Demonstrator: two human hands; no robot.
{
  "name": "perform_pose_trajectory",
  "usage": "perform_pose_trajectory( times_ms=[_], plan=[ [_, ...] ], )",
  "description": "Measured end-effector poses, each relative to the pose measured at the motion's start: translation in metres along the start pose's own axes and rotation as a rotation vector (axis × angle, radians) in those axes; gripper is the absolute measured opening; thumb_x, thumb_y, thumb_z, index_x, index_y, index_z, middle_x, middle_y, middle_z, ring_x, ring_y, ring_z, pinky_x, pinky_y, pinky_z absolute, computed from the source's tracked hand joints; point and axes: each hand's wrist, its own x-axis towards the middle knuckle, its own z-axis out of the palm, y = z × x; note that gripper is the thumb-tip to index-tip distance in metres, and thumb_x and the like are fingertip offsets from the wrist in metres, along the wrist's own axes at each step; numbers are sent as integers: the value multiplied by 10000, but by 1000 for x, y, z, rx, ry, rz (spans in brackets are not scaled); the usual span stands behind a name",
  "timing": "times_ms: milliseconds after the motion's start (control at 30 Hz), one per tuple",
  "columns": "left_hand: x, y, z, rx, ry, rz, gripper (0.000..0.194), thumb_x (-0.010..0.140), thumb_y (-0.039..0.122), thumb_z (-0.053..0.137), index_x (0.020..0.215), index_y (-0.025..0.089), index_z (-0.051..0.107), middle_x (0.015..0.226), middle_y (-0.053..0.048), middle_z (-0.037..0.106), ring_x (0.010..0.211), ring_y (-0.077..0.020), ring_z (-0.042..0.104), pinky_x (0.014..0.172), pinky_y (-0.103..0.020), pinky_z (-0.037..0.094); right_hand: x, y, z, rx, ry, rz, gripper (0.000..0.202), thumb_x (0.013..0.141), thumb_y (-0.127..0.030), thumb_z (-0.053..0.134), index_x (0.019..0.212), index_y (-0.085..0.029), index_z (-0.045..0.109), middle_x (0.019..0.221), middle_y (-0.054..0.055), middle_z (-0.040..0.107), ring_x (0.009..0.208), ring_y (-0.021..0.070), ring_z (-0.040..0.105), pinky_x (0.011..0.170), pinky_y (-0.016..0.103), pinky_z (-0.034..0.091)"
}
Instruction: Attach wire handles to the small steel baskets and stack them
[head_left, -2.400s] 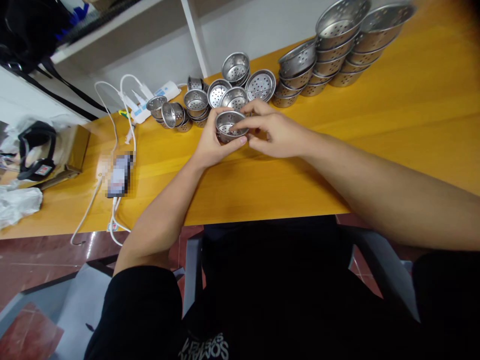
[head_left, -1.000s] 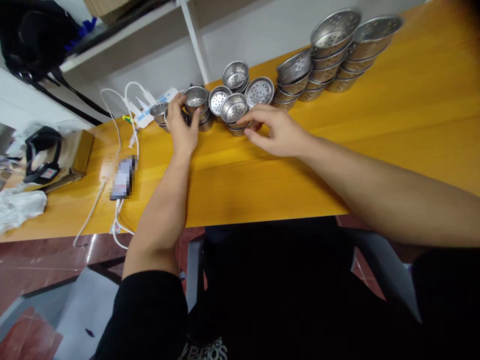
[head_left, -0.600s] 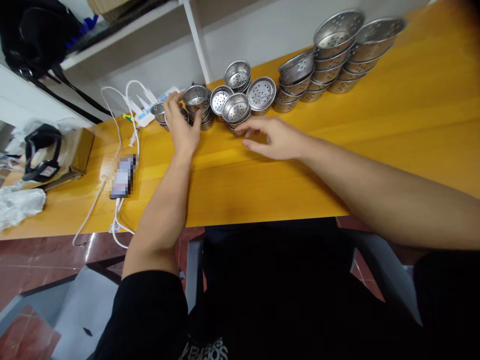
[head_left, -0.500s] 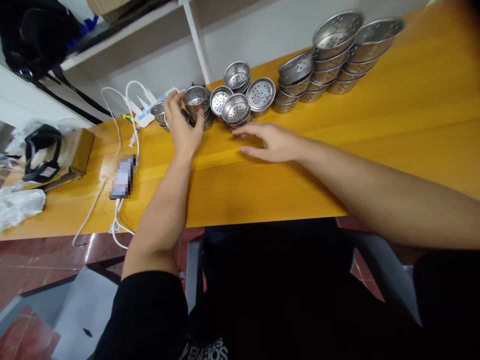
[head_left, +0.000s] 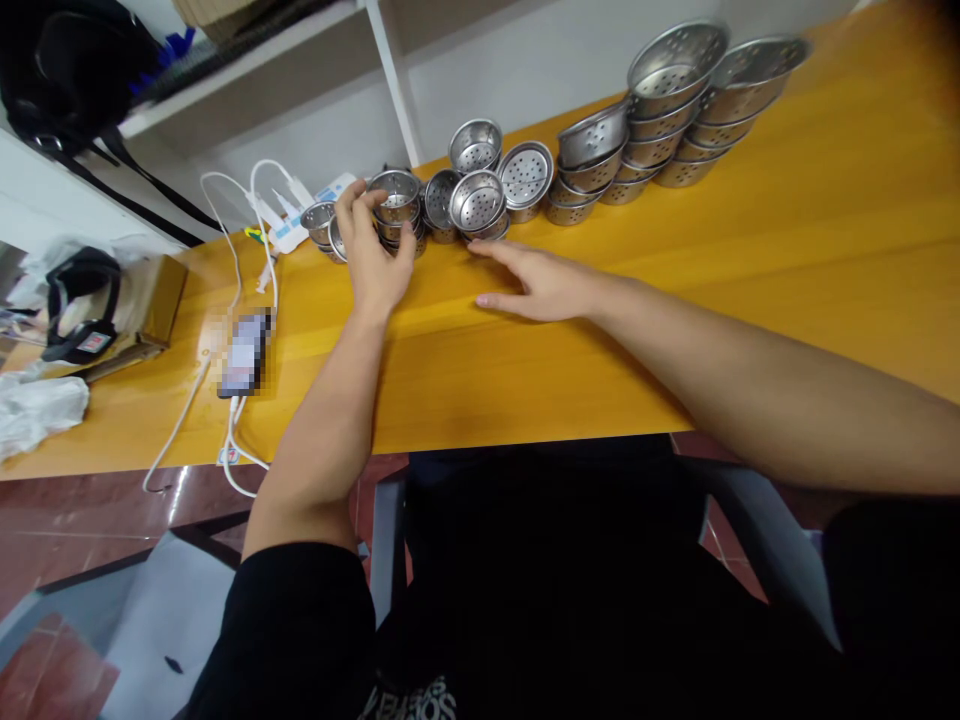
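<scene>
Head view: left hand (head_left: 373, 268) curved round left cup stack (head_left: 398, 211), grip cannot tell; right hand (head_left: 551, 284) empty, spread, beside middle cup pile (head_left: 493, 231). Right-side stacks (head_left: 655, 128) on table (head_left: 457, 385) look built; middle cups (head_left: 525, 178) looser, some tilted. Pile's top cup (head_left: 478, 203) opens upward, leaning toward person; round, wider than deep.

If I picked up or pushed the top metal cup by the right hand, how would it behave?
The top cup would probably stay stiff, since it looks like metal. It may be light, being hollow and dotted with holes. A push could tip it, as it sits on a lower cup.
</scene>
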Motion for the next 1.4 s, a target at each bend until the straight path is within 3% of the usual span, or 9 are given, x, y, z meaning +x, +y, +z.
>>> perform_pose_trajectory(
  times_ms=[133, 233, 367, 500, 667, 767, 900, 1100, 1400],
  plan=[
    [-1, -9, 4, 26, 23, 18, 652, 1074, 837, 917, 1486, 381, 699, 1813, -164, 629, 1841, -463, 555, 1585, -732, 510, 2, 9, -1, -4, 7, 32, 1162, 1097, -932, 873, 2023, -294, 578, 2078, 165, 531, 1904, 554, 539, 1612, 826, 382],
    [-2, -13, 9, 5, 77, 69, 702, 1093, 963, 808, 1453, 366, 726, 1619, -170, 674, 1438, -401, 766, 1302, -674, 725, 2, 14, -2, -18, 20, 35, 1195, 1093, -972, 848, 2037, -298, 560, 2089, 156, 513, 1915, 539, 530, 1615, 820, 382],
    [-5, -7, 13, -27, 21, 149, 732, 1161, 1030, 617, 1298, 323, 750, 1323, -110, 732, 1029, -265, 768, 1048, -558, 773, 2, 20, -4, -18, 35, 52, 1235, 1080, -996, 850, 2042, -280, 552, 2093, 168, 506, 1921, 541, 519, 1623, 807, 373],
    [-16, 12, 15, -93, -209, 199, 577, 1229, 879, 661, 1248, 309, 749, 1177, -77, 805, 983, -242, 814, 981, -488, 760, 4, 27, -4, -13, 52, 58, 1230, 1067, -959, 900, 2037, -285, 559, 2095, 172, 502, 1940, 549, 482, 1623, 831, 344],
    [-29, 35, 17, -152, -401, 227, 258, 1197, 533, 800, 1280, 291, 774, 1261, -77, 899, 1050, -224, 886, 1042, -445, 769, 8, 34, -7, -13, 80, 96, 1292, 1010, -965, 973, 2041, -302, 565, 2088, 169, 515, 1948, 562, 460, 1637, 814, 325],
    [-29, 39, 15, -164, -434, 215, 151, 1163, 387, 802, 1258, 271, 783, 1263, -77, 923, 1063, -212, 896, 1051, -420, 766, 8, 37, -9, -26, 88, 146, 1331, 983, -961, 1005, 2038, -278, 566, 2102, 192, 482, 1953, 593, 433, 1638, 835, 302],
    [-25, 39, 7, -123, -406, 182, 126, 1174, 375, 810, 1242, 270, 797, 1231, -72, 937, 1058, -212, 896, 1027, -404, 747, 7, 35, -12, -44, 101, 168, 1328, 992, -956, 987, 2041, -268, 551, 2100, 208, 477, 1951, 602, 427, 1637, 846, 297],
    [-22, 39, 2, -90, -373, 131, 132, 1174, 404, 826, 1202, 276, 808, 1177, -54, 931, 1000, -204, 870, 960, -381, 716, 6, 22, -12, -55, 114, 99, 1117, 1061, -933, 920, 1910, -241, 704, 1921, 245, 688, 1795, 611, 621, 1573, 862, 414],
    [-22, 36, 0, 36, -476, -160, 111, 1059, 195, 911, 1100, 231, 814, 1101, -76, 909, 962, -217, 833, 977, -411, 743, 4, 22, -13, -78, 66, 152, 1060, 1071, -838, 937, 1883, -192, 720, 1909, 258, 707, 1779, 595, 659, 1560, 826, 464]
  ],
)
